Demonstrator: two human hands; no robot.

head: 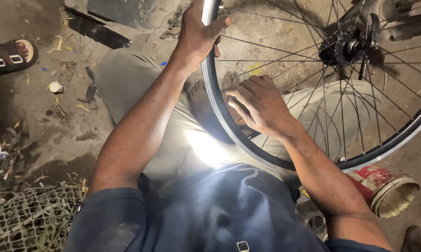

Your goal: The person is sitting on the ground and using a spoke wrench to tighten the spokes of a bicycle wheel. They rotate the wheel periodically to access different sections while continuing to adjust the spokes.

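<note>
The left hand (198,35) has its grip shut tight round the shiny rim (209,88) of a bike wheel (313,93) up near the top, w/ the thumb over the edge, & the wheel stands across the person's lap, its hub (353,45) up at the right. The right hand (259,105) rests on the rim lower down w/ fingers bent in by the spokes (285,60); can't tell if that grip holds anything. On the dirt floor (61,130) there's a red can (385,186) just under the wheel at the right, a sandal (7,56) far left & wire mesh (28,219) bottom left.
</note>
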